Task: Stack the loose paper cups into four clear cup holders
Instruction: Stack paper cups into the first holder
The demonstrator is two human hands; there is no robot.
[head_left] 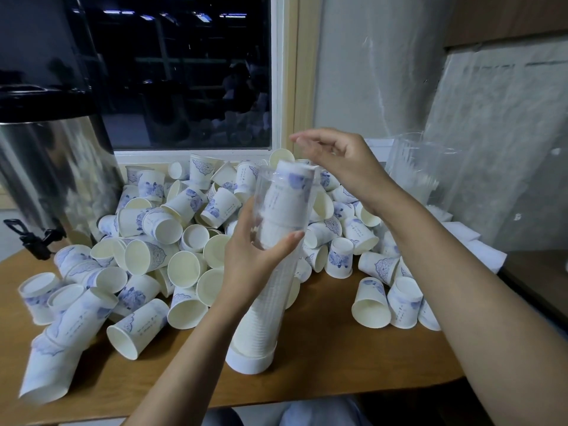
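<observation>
Bare wooden desk (338, 361) lies along its front edge. There the left hand (261, 253) grips 1 tall clear plastic cup holder (267, 318) filled with stacked blue-patterned paper cups (287, 192); the right hand (341, 167) hovers, fingers relaxed, over its top.

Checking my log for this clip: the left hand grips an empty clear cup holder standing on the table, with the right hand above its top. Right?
Not empty. The head view shows the clear cup holder packed with stacked paper cups up to its rim. The rest holds: the left hand grips it, its base is on the table, and the right hand is above its top.
</observation>
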